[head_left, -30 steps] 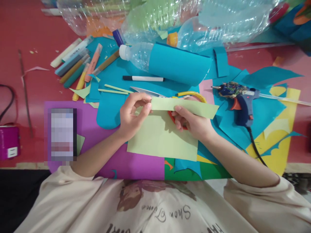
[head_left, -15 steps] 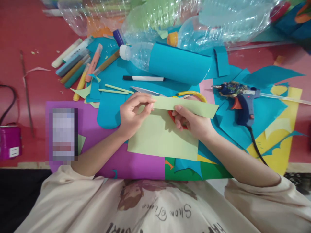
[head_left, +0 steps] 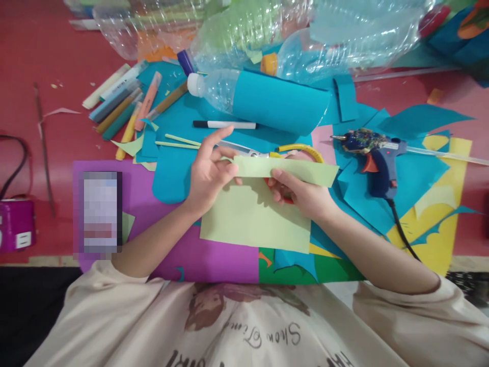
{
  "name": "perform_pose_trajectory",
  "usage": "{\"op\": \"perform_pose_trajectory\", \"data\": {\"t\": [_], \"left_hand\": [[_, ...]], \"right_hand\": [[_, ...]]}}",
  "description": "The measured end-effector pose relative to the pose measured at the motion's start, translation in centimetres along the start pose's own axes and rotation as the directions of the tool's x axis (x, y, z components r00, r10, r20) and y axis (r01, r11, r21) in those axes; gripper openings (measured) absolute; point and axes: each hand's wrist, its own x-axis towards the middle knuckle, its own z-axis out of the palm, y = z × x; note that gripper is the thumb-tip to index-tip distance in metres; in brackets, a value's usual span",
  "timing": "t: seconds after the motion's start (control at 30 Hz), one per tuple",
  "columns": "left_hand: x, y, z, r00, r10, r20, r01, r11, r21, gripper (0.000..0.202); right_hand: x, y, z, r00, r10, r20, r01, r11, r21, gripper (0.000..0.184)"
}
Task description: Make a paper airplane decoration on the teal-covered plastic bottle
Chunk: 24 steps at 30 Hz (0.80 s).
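Note:
A light green paper strip (head_left: 305, 172) is held between both hands above a larger light green sheet (head_left: 252, 219). My left hand (head_left: 208, 173) pinches the strip's left end with thumb and lower fingers, its index finger lifted and stretched out. My right hand (head_left: 301, 193) grips the strip from below near its middle. Scissors (head_left: 267, 153) with yellow and red handles lie just behind the strip, partly hidden by it and my right hand.
A blue hot glue gun (head_left: 376, 158) lies at the right with its cord. A plastic bottle wrapped in blue foam (head_left: 275, 99) lies behind, with a black marker (head_left: 225, 124), several coloured markers (head_left: 122, 104) at the left, a phone (head_left: 100, 211) and blue, yellow and purple sheets.
My left index finger has lifted off the strip and now points outward. The strip has shifted slightly left and down; my right hand moved little.

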Motion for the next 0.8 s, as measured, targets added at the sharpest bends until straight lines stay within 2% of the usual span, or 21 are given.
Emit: {"op": "perform_pose_trajectory", "data": {"t": [0.03, 0.1, 0.17, 0.27, 0.37, 0.47, 0.53, 0.63, 0.8], "left_hand": [[0.0, 0.3, 0.0, 0.992, -0.086, 0.089, 0.092, 0.993, -0.074, 0.05], [0.0, 1.0, 0.1, 0.93, -0.23, 0.287, 0.274, 0.954, -0.122, 0.05], [0.0, 1.7, 0.4, 0.872, -0.35, 0.343, 0.386, 0.921, -0.042, 0.047], [-0.1, 2.3, 0.8, 0.853, -0.438, 0.282, 0.441, 0.896, 0.057, 0.037], [0.0, 2.2, 0.9, 0.874, -0.443, 0.201, 0.435, 0.897, 0.084, 0.034], [0.0, 1.7, 0.7, 0.894, -0.423, 0.147, 0.419, 0.906, 0.054, 0.033], [0.0, 1.4, 0.7, 0.902, -0.411, 0.135, 0.413, 0.911, 0.015, 0.032], [-0.1, 1.4, 0.7, 0.904, -0.409, 0.126, 0.411, 0.912, 0.01, 0.031], [-0.3, 2.1, 0.9, 0.881, -0.449, 0.151, 0.44, 0.893, 0.091, 0.032]], "right_hand": [[0.0, 0.1, 0.0, 1.0, -0.02, 0.009, 0.021, 0.999, -0.031, 0.048], [-0.1, 0.2, -0.1, 0.998, -0.061, 0.019, 0.062, 0.993, -0.1, 0.047], [-0.2, 0.2, -0.1, 0.994, -0.102, 0.029, 0.105, 0.982, -0.156, 0.047], [-0.2, 0.0, 0.0, 0.988, -0.147, 0.048, 0.154, 0.969, -0.192, 0.046], [-0.1, 0.0, 0.0, 0.984, -0.172, 0.04, 0.176, 0.975, -0.136, 0.038], [0.0, 0.2, -0.1, 0.985, -0.168, 0.041, 0.169, 0.985, -0.03, 0.021], [0.1, 0.3, -0.1, 0.988, -0.145, 0.045, 0.144, 0.989, 0.026, 0.017], [0.2, 0.5, -0.3, 0.991, -0.13, 0.021, 0.129, 0.99, 0.059, 0.022], [0.3, 0.8, -0.3, 0.967, -0.245, 0.066, 0.239, 0.968, 0.081, 0.026]]}}
